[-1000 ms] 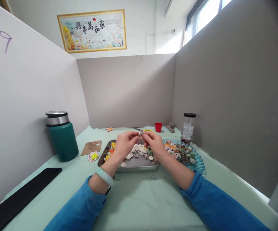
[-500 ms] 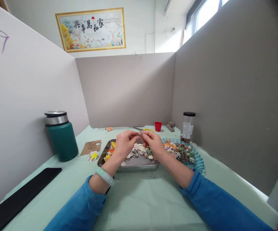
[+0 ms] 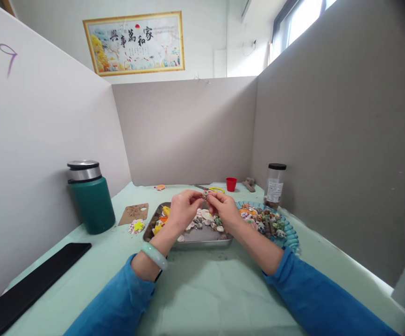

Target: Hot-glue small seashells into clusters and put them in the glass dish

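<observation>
The grip of the left hand [image 3: 183, 207] and that of the right hand [image 3: 225, 209] both close on one small speckled piece [image 3: 205, 195], pinched between the fingertips; its exact shape is too small and too covered to tell. The piece is in the air over the far side of a metal tray [image 3: 202, 244], midway between the hands. A pale green bangle [image 3: 155, 256] circles the left wrist, and blue sleeves [image 3: 118, 298] cover both forearms.

In the tray lie shells [image 3: 205, 215] at the middle, with yellow and orange bits [image 3: 160, 226] at the left end, partly hidden by the left arm. To the right, just beside the tray, a blue plate [image 3: 291, 233] carries a heap of mixed shells and beads [image 3: 263, 220]. Beyond it, near the right partition [image 3: 328, 154], stands a jar [image 3: 275, 186] with a black lid.

On the far part of the table [image 3: 209, 298] are a yellow-handled tool [image 3: 217, 189], a red cup [image 3: 230, 185] and a brownish lump [image 3: 249, 184]. Left of the tray lie a brown card [image 3: 134, 213] and a disc [image 3: 137, 227] with a yellow star; farther left stands a green bottle [image 3: 93, 203], with a black slab [image 3: 36, 281] nearer.
</observation>
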Action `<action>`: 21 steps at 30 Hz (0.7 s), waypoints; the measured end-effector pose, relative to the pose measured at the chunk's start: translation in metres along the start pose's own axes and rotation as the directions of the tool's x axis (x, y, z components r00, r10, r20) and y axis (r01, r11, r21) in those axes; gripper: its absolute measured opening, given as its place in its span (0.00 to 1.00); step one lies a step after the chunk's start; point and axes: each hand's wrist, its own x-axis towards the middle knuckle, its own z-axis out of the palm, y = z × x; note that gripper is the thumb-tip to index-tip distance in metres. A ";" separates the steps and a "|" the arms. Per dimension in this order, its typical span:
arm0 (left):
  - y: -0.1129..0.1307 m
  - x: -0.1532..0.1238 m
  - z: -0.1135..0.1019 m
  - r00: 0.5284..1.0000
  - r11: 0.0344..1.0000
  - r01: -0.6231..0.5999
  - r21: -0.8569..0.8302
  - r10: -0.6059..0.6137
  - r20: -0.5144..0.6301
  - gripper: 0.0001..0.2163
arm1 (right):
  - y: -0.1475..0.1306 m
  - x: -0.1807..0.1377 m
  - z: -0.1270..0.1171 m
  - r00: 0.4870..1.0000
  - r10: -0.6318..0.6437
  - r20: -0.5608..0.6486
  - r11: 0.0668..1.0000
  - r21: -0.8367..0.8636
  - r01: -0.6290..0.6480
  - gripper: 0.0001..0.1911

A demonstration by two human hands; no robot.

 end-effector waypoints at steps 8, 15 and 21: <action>0.002 0.000 -0.001 0.999 0.999 0.043 -0.028 -0.043 0.009 0.10 | -0.002 0.003 -0.004 0.978 0.203 -0.041 0.948 0.260 -0.185 0.13; 0.003 -0.002 0.003 0.966 0.960 0.254 -0.116 -0.247 0.073 0.10 | 0.001 0.003 -0.001 0.929 0.362 0.073 0.815 0.460 -0.354 0.10; 0.010 -0.004 0.006 0.915 0.837 0.404 -0.371 -0.378 0.143 0.11 | 0.002 -0.002 0.003 0.951 0.300 0.070 0.866 0.398 -0.303 0.13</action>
